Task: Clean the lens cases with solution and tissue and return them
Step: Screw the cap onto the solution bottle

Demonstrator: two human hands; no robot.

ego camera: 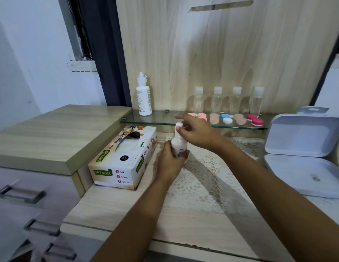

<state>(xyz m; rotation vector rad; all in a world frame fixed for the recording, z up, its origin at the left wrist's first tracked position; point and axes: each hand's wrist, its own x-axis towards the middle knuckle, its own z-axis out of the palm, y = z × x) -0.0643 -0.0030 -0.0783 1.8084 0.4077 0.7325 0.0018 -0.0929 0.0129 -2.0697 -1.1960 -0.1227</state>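
My left hand (169,160) grips a small white solution bottle (178,143) upright over the lace mat. My right hand (196,132) is at the bottle's cap, thumb and fingers against its top, index finger stretched out. Several lens cases lie in a row on the glass shelf: pale pink (200,116), peach (214,118), blue and white (226,118), beige (240,118) and magenta (255,120). A tissue box (123,159) lies to the left of my hands, with tissue showing in its opening.
A taller white bottle (144,95) stands at the shelf's left end. Several clear bottles (236,100) line the wooden back panel. An open white plastic box (305,156) sits at the right. A raised cabinet top (57,133) with drawers is at left.
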